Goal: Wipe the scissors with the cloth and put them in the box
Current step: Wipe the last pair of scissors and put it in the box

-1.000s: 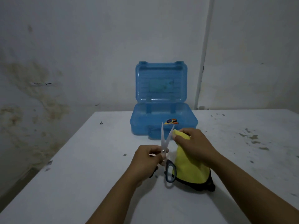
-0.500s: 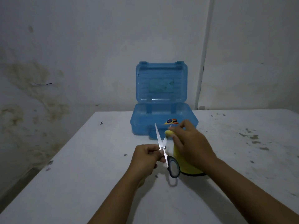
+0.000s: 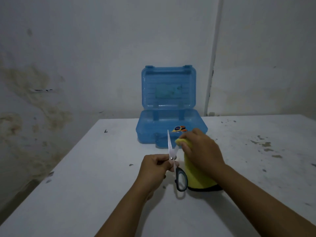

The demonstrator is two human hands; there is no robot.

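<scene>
Scissor handle loop: nearest the camera, dark, hanging below the left hand and held above the tabletop; nothing supports it.
Left hand: fingers curled in a pinch at the pivot of the scissors, which are the task's thing, held in the air in front of the box with points up and away.
Blades: parted in a narrow V; the left one stands bare and tall, the right one runs up into the cloth.
Right hand: fingers curled round the bunched top of the yellow cloth, pressing it on the right blade; the cloth hangs down to a dark hem near the table.
Risk, cut: fingertips behind thin cloth ride an open edge; a stroke toward the tip or a slip of the fabric could bring skin onto steel.
Risk, twist: a pivot pinch is a small hold; side pressure from the wipe could turn the scissors or snap the blades together on the cloth.
Risk, half clean: the bare blade looks unwiped, I judge.
White table: scuffed and speckled with dirt; setting the scissors down could soil them again.
Blue plastic box: open just beyond the hands, lid upright near the wall; a knock from the raised tip could shut it.
</scene>
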